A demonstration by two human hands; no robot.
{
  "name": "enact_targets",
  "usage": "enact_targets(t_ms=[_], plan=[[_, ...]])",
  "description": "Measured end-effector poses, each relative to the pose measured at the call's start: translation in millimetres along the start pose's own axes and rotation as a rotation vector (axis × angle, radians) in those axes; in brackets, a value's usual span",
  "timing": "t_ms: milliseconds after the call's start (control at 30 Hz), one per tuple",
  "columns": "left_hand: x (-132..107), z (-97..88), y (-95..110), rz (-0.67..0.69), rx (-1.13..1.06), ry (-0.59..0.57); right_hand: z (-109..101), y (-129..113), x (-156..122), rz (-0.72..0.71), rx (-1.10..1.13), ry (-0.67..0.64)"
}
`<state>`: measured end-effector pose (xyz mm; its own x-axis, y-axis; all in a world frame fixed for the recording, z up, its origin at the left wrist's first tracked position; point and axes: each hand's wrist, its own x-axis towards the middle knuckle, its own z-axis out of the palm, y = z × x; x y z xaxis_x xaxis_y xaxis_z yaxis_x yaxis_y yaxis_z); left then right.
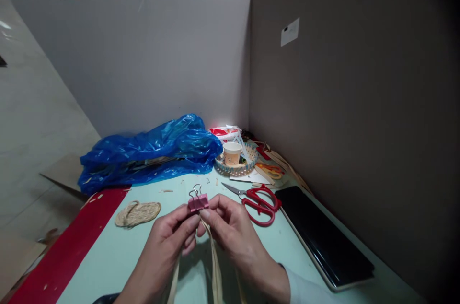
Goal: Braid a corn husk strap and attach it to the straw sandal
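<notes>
Pinching the binder clip (198,202) from both sides, you hold it raised a little above the pale green table (118,251), near its middle and close in front of you. Your left hand (168,244) is closed, thumb and forefinger tips pressed to the clip's lower left edge. Your right hand (232,232) grips the right side the same way, thumb on top. The clip is small and pink, with 2 thin wire handles standing up in loops above its body. It is clamped on the top end of the straw strips (216,273), pale tan and flat, which run down between your 2 hands and out of the bottom of the view. At least 2 show; how many more cannot be told. Just right of your right hand lie red-handled scissors (260,205), blades pointing left. Beyond them a black tablet (323,237) lies flat beside the grey partition (359,102). Left of your left hand, apart from it, lies a small oval woven mat (138,213). Farther back sit a crumpled blue plastic bag (154,150) and a round woven basket (237,170) holding a paper cup (232,153). A red sheet (68,246) covers the table's left edge.
</notes>
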<state>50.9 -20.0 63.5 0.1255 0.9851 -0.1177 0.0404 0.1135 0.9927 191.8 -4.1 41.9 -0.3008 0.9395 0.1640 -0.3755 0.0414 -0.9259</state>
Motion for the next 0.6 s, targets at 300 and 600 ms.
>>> enact_targets(t_ms=[300,600], plan=[[-5,-7.4,-15,0.045,0.015,0.136,-1,-8,-11,-0.052,-0.582,-0.032],[-5,-11.7,-11,0.051,0.082,0.265,-5,-8,-12,-0.148,-1.008,-0.090]])
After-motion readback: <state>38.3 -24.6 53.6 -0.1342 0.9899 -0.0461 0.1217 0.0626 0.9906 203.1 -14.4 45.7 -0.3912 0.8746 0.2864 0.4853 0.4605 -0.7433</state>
